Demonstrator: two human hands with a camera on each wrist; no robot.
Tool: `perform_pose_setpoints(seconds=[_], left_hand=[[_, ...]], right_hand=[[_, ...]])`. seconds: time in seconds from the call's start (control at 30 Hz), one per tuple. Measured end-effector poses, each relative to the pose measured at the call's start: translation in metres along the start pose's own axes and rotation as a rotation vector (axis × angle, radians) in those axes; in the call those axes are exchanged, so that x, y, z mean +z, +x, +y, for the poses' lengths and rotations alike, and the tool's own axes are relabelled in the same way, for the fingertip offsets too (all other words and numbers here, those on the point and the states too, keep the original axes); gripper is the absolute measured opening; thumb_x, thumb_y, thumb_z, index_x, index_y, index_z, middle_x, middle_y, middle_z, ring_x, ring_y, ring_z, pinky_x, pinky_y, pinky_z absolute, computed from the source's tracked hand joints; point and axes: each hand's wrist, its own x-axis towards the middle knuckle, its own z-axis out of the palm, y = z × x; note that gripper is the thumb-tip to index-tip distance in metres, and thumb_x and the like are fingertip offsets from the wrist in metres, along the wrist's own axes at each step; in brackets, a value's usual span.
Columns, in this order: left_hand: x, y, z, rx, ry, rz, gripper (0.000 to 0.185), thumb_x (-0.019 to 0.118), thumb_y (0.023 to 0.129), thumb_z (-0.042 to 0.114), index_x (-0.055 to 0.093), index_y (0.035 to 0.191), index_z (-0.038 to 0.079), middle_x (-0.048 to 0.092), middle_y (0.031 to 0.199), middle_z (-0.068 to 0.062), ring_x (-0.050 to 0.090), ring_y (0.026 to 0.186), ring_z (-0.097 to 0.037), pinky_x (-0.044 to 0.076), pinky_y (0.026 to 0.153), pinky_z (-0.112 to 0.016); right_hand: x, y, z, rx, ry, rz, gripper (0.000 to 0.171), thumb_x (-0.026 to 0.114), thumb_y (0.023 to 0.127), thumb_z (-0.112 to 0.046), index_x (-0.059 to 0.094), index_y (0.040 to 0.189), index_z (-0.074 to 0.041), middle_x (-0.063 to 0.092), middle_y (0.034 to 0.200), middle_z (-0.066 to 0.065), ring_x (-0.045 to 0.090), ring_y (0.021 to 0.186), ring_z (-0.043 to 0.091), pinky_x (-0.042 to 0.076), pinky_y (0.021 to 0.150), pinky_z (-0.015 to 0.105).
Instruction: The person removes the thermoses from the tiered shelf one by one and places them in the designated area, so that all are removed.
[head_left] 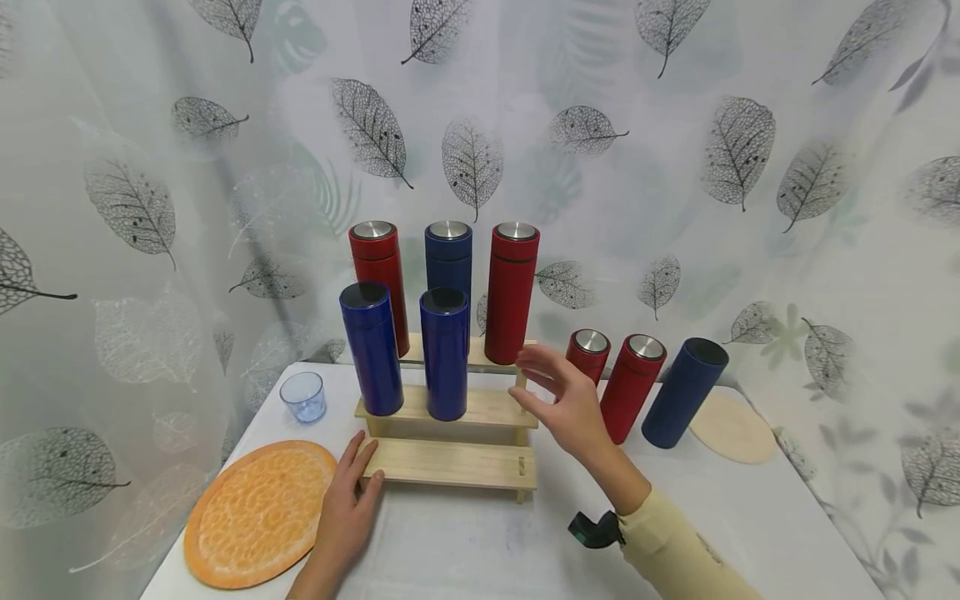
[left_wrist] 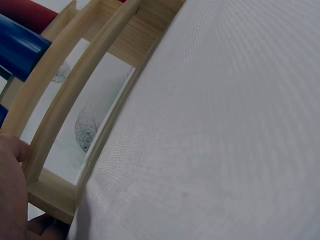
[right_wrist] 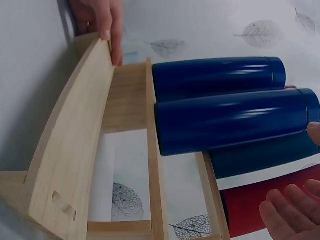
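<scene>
A three-tier wooden rack [head_left: 450, 461] stands on the table, and my left hand [head_left: 351, 500] grips the left end of its lowest shelf. Two shiny blue thermos flasks [head_left: 444, 354] stand upright on the middle shelf. On the top shelf are a red flask [head_left: 377, 279] at left, a dark blue flask [head_left: 448, 258] in the middle and another red flask [head_left: 513, 292] at right. My right hand [head_left: 566, 404] is beside that right red flask, thumb and fingers apart, holding nothing. In the right wrist view its fingertips [right_wrist: 285, 212] overlap the red flask.
Right of the rack stand two red flasks [head_left: 632, 392] and a dark blue flask [head_left: 684, 393], near a pale round board [head_left: 733, 429]. At left are a clear bluish glass [head_left: 303, 398] and a round orange mat [head_left: 258, 512]. A leaf-print curtain [head_left: 480, 100] hangs behind the table.
</scene>
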Motion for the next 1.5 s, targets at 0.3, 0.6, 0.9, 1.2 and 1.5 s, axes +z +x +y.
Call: perform_pose_setpoints(seconds=[0.3,0.6,0.9,1.2,1.5], left_hand=[[-0.001,0.000,0.000,-0.001,-0.010,0.005,0.049,0.068,0.108,0.012,0.058,0.154,0.000,0.040,0.170,-0.020,0.037,0.153,-0.045,0.018,0.109,-0.003],[0.000,0.001,0.002,0.000,-0.013,-0.001,0.048,0.067,0.109,0.013,0.058,0.154,-0.001,0.039,0.170,-0.021,0.036,0.153,-0.045,0.018,0.108,-0.003],[0.001,0.001,0.000,0.005,-0.006,0.005,0.049,0.068,0.108,0.013,0.058,0.154,-0.001,0.040,0.170,-0.020,0.037,0.153,-0.045,0.018,0.109,-0.003],[0.001,0.001,-0.002,0.001,-0.014,-0.001,0.049,0.066,0.110,0.016,0.057,0.155,0.000,0.038,0.170,-0.021,0.036,0.153,-0.044,0.019,0.108,-0.002],[0.001,0.001,-0.001,0.000,-0.006,0.000,0.048,0.067,0.109,0.014,0.058,0.155,0.000,0.039,0.170,-0.020,0.036,0.153,-0.045,0.018,0.108,-0.002]], right_hand=[[0.012,0.005,-0.001,0.006,0.015,-0.024,0.060,0.088,0.093,-0.009,0.063,0.147,-0.004,0.070,0.140,0.013,0.069,0.128,0.028,0.054,0.105,0.043],[0.029,0.015,0.001,0.034,0.022,-0.060,0.060,0.089,0.093,-0.016,0.063,0.147,-0.003,0.069,0.141,0.017,0.068,0.129,0.026,0.054,0.105,0.044],[0.044,0.024,0.002,0.041,0.060,-0.070,0.062,0.090,0.092,-0.015,0.063,0.148,-0.010,0.069,0.140,0.005,0.068,0.127,0.027,0.055,0.105,0.042],[0.058,0.029,0.003,0.066,0.047,-0.094,0.066,0.090,0.092,-0.018,0.061,0.150,-0.009,0.068,0.143,0.007,0.067,0.129,0.034,0.054,0.104,0.043],[0.069,0.031,0.008,0.093,0.038,-0.109,0.067,0.090,0.093,-0.025,0.060,0.152,-0.012,0.069,0.143,0.005,0.069,0.127,0.022,0.055,0.104,0.041]])
